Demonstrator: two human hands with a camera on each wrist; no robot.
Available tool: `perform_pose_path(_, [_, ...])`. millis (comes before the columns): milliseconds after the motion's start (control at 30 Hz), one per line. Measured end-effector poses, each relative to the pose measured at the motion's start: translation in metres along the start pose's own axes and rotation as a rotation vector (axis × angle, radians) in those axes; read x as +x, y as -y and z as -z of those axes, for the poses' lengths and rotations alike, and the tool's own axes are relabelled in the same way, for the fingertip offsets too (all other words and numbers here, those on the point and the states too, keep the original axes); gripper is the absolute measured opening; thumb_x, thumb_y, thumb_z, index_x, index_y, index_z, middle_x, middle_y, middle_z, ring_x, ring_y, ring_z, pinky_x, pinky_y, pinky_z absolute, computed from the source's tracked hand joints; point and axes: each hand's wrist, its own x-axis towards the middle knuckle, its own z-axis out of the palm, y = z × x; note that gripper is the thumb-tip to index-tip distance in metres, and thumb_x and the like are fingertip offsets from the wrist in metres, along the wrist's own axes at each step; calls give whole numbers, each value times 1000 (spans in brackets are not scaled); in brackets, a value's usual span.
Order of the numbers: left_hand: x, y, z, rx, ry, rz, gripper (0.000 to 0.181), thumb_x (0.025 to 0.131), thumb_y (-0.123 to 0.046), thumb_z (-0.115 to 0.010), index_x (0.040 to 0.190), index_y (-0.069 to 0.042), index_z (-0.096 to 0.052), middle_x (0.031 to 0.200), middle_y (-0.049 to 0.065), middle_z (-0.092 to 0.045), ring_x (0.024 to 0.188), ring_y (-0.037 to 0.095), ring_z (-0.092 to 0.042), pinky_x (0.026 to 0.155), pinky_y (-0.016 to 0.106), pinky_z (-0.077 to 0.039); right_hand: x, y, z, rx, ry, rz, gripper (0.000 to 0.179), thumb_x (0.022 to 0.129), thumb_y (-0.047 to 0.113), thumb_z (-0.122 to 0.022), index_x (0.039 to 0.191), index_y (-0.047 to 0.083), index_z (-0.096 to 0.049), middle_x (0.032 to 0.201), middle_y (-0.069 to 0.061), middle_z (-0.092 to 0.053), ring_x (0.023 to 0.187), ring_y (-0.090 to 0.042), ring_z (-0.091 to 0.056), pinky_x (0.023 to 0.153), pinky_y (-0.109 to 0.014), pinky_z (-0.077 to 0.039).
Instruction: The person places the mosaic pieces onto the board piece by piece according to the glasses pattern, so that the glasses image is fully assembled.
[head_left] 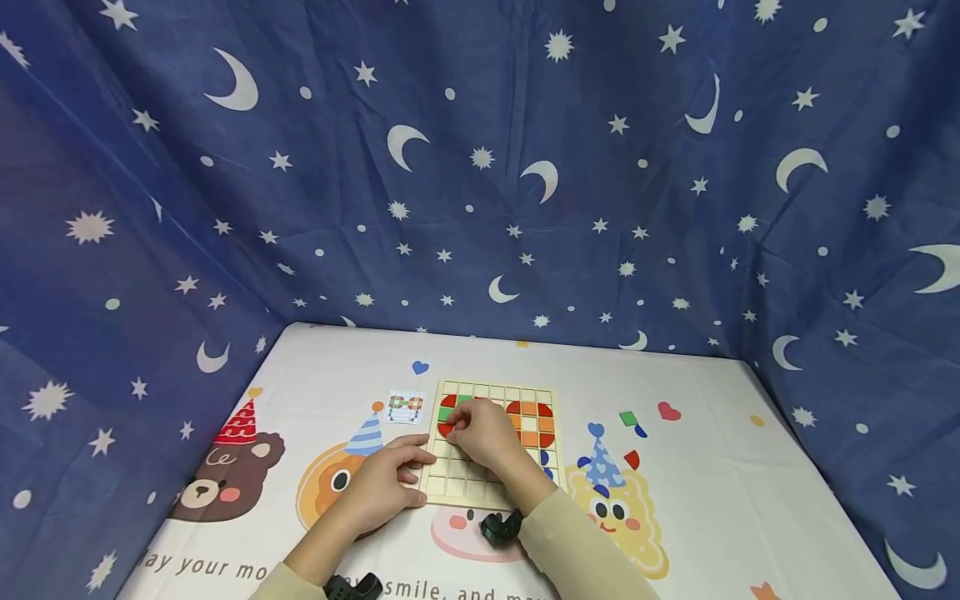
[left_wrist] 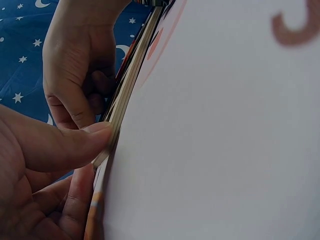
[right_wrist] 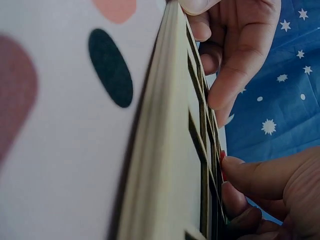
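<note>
A wooden grid board (head_left: pixel 468 490) lies on the table with red, green and orange tiles in its upper cells. My left hand (head_left: pixel 386 485) rests at its left edge, index finger and thumb apart; in the left wrist view the thumb (left_wrist: pixel 90 142) presses the board's side. Over the board's left part, my right hand (head_left: pixel 483 433) pinches a red tile (right_wrist: pixel 223 162) low at the grid, mostly hidden by the fingers. An orange tile (head_left: pixel 528 437) belongs to a ring of orange and red tiles on the right. Blue tiles (head_left: pixel 544 457) show near the right wrist.
A small pattern card (head_left: pixel 405 407) lies left of the board. To the right are a loose green square tile (head_left: pixel 627 418), a red tile (head_left: pixel 632 460) and several blue tiles (head_left: pixel 601 492) on the printed tablecloth. A blue starry curtain (head_left: pixel 480 250) surrounds the table.
</note>
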Motion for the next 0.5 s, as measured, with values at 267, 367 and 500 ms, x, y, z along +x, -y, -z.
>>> perform_pose_path(267, [1,0,0,-10,-4,-5,51,72,8,-88,116,-18,-80,157,-3,-59,97,12,-64,82,20,-56,0,1,3,9,20,11,12,87,10,-85,95,17,-80,78,5,-64,75,-13,-57,68,-28,-46])
perform_pose_path(367, [1,1,-1,-4,0,-3,51,73,7,-88,116,-19,-79,158,-3,-59,98,13,-64,82,20,-56,-1,-1,7,64,45,6,12,88,8,-84,96,16,-80,81,4,-66,77,-15,-59,69,-29,-48])
perform_pose_path(500, [2,2,-2,-9,5,2,51,73,7,-88,116,-19,-79,158,-3,-58,99,13,-64,82,20,-56,-5,-5,16,121,67,-1,11,89,8,-82,96,17,-80,83,4,-68,79,-15,-60,71,-31,-50])
